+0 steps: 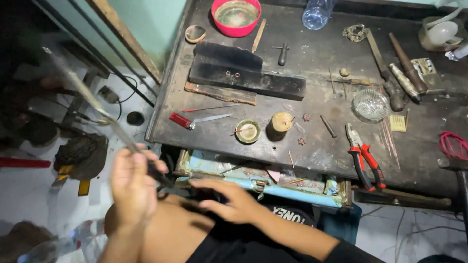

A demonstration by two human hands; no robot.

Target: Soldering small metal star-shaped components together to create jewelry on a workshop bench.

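Two hands low, left hand (132, 187) gripping a blurred long rod (92, 104), perhaps metal, right hand (229, 199) spread flat

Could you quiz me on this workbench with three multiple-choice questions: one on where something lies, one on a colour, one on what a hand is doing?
1. Where do the red-handled pliers lie on the bench?
A. far edge, by the bowl
B. near edge, towards the right
C. in the open drawer

2. What colour is the round bowl at the far edge?
A. blue
B. black
C. pink-red

3. What is the left hand doing?
A. gripping a long thin rod
B. resting flat on the bench
C. holding the pliers

Answers:
1 B, the pliers sit near the front right edge.
2 C, its rim is pink-red.
3 A, the fingers close round a blurred long thin rod that slants up to the left.
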